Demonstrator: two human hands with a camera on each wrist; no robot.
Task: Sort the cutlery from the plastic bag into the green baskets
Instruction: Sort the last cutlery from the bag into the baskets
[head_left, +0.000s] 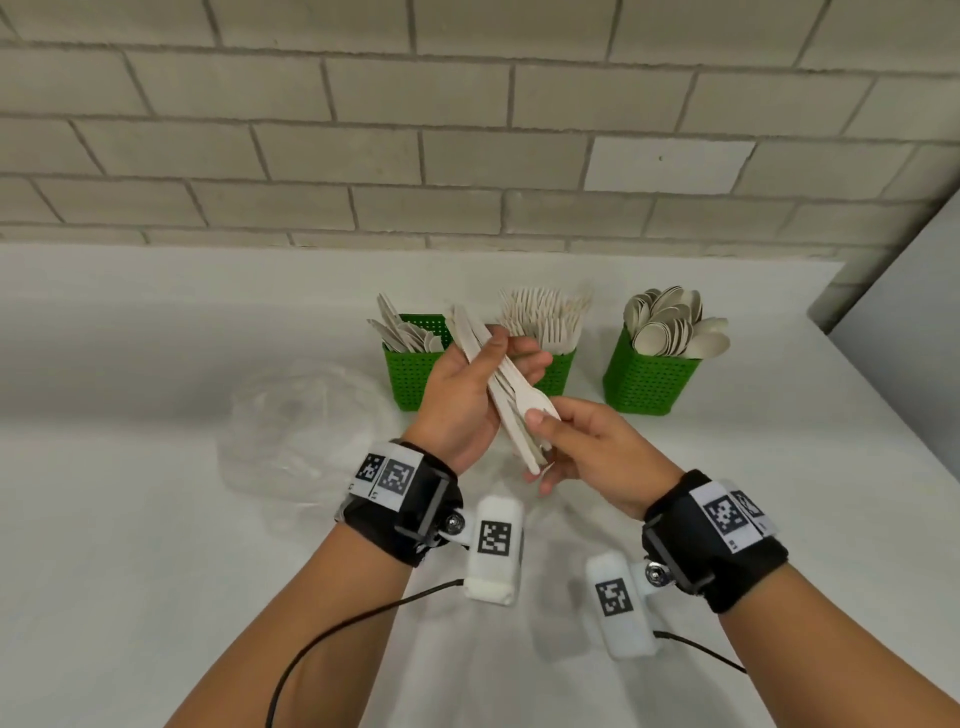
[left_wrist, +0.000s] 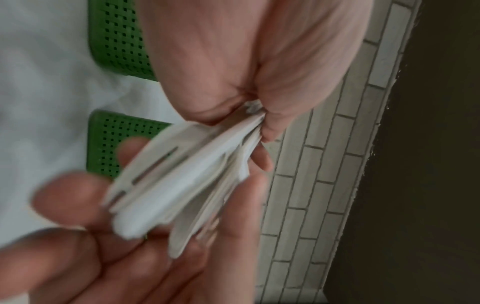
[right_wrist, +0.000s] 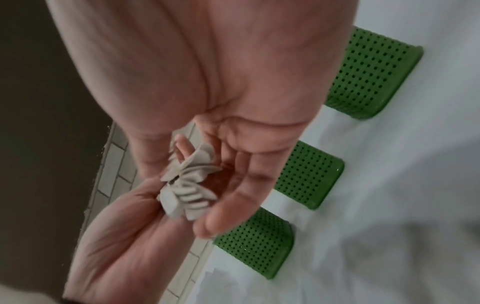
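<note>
we're holding the cutlery bundle (head_left: 498, 384) fanned in the left hand (head_left: 462, 400) above the worktop (head_left: 156, 519) so types are showing. the right hand (head_left: 587, 447) is pinching one fork (head_left: 530, 402) out, probably for the middle of the green baskets (head_left: 558, 371); the plastic bag (head_left: 301, 431) is lying left.

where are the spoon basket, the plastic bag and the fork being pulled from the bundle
spoon basket (head_left: 647, 387): head view, on its green front wall.
plastic bag (head_left: 296, 421): head view, on its crumpled clear middle.
fork (head_left: 530, 402): head view, on its pronged head, by the right thumb.
</note>
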